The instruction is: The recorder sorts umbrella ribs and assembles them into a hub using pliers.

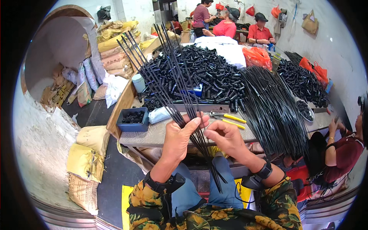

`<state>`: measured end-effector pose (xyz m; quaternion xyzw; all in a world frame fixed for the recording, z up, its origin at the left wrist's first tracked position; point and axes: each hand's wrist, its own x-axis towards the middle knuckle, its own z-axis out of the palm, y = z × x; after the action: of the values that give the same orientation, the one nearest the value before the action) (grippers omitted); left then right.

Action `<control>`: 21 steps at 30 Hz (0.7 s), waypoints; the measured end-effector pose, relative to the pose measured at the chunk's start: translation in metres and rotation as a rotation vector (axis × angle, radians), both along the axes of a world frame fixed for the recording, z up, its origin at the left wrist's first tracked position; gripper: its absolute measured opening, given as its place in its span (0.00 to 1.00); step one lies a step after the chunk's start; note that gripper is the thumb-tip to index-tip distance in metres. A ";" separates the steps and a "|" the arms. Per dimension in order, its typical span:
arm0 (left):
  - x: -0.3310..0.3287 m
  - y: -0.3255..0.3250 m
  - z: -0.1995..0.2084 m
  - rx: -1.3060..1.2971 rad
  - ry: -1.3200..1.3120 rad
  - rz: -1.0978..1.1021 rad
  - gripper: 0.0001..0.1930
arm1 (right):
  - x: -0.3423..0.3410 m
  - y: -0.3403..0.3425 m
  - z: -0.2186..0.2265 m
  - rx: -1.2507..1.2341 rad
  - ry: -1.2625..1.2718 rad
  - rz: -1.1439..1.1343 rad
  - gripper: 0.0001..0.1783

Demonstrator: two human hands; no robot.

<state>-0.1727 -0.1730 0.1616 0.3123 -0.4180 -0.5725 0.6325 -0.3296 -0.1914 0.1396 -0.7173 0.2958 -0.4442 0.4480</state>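
- Left hand [178,138]: grip closed around black rods [201,145], slanting across the desk's [149,138] narrow bare front edge.
- Right hand [230,141]: fingers beside them; cannot tell if gripping.
- Beyond: yellow-handled pliers [235,118], blue bin [132,127], heaped black parts [218,71].

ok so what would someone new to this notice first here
Probably the big heap of black parts across the middle of the table. Then the thin black rods fanning up from the left hand, with the right hand close beside them. The pliers' yellow handles also stand out, in front of the heap.
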 end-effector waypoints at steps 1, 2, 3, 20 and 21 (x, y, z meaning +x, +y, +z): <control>0.005 0.000 -0.002 0.002 0.004 0.012 0.12 | 0.002 0.001 0.007 0.065 -0.070 -0.041 0.06; 0.014 0.001 -0.005 0.007 0.005 0.035 0.12 | 0.009 -0.001 0.014 0.135 -0.140 -0.073 0.06; 0.017 0.003 -0.003 0.005 0.009 0.037 0.12 | 0.005 -0.009 0.024 0.042 -0.095 -0.099 0.05; 0.030 0.022 0.002 0.075 -0.068 -0.075 0.16 | -0.151 -0.184 -0.056 -0.407 1.031 -0.947 0.09; 0.026 0.019 0.004 0.073 -0.063 -0.089 0.16 | -0.163 -0.173 -0.063 -0.399 1.125 -0.905 0.09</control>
<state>-0.1469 -0.1535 0.1651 0.3340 -0.4301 -0.6049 0.5810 -0.4927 -0.3642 0.0762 -0.7119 0.6604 -0.1963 -0.1360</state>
